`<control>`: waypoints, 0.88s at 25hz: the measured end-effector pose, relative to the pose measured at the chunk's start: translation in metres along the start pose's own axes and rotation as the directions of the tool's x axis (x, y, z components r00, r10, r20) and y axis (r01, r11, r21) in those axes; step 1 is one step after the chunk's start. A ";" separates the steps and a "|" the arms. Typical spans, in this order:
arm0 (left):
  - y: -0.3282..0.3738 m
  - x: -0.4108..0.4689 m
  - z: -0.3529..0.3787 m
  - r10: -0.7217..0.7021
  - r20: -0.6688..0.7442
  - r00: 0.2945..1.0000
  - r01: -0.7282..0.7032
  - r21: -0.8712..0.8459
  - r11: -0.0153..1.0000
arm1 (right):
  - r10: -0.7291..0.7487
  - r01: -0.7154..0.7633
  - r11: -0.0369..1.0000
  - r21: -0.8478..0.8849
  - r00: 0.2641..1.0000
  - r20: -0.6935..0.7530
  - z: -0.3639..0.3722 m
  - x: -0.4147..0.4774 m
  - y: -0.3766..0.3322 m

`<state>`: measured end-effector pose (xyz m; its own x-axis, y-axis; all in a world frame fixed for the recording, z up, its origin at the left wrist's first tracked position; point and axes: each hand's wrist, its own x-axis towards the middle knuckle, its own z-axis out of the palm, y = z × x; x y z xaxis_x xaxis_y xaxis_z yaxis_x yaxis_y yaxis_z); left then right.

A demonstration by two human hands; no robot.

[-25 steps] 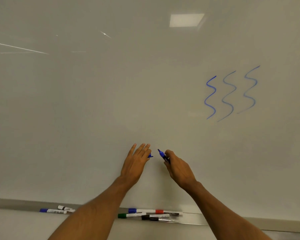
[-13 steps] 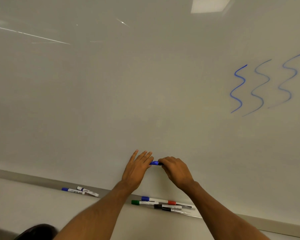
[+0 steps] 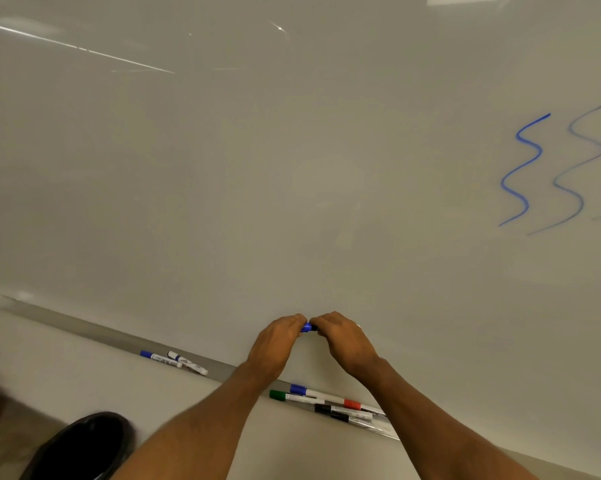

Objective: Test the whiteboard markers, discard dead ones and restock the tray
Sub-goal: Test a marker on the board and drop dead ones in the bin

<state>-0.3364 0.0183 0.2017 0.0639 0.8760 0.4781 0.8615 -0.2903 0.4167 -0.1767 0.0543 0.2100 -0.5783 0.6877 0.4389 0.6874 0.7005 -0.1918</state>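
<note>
Head view: two bare hands meet at 6 o'clock against a glossy whiteboard (image 3: 292,168). The left hand (image 3: 276,344) and right hand (image 3: 344,341) each curl their fingers tight round a blue marker (image 3: 306,328); only a short, smooth plastic stretch of it shows between the knuckles. Along the grey tray (image 3: 84,326) below, slim white-barrelled pens lie loose: a blue-trimmed pair (image 3: 160,359) at 8 o'clock, a green, blue, red and black cluster (image 3: 327,399) at 6 o'clock. Blue wavy lines (image 3: 521,168) mark the board at 3 o'clock.

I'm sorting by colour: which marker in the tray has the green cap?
The green-capped marker, leftmost of the right-hand cluster; the other markers there are capped blue, red or black.
</note>
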 end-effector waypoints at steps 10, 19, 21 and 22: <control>-0.003 0.000 0.007 -0.046 -0.002 0.999 0.046 0.069 0.997 | 0.009 -0.011 0.996 0.094 1.000 0.019 0.020 0.004 0.006; -0.051 -0.004 -0.005 -0.101 0.208 0.973 0.075 0.128 0.989 | -0.047 0.041 0.998 0.050 0.990 0.135 0.053 0.025 -0.010; -0.073 -0.007 -0.005 -0.044 0.215 0.976 0.002 0.191 0.982 | -0.063 0.060 0.998 0.024 0.986 0.156 0.063 0.030 -0.016; -0.085 -0.010 -0.005 -0.029 0.205 0.978 -0.011 0.195 0.981 | -0.071 0.069 0.997 0.016 0.984 0.162 0.069 0.033 -0.020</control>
<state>-0.4125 0.0319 0.1650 0.1404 0.9445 0.2970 0.9424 -0.2195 0.2524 -0.2395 0.0759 0.1677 -0.6891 0.6580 0.3035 0.6386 0.7494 -0.1747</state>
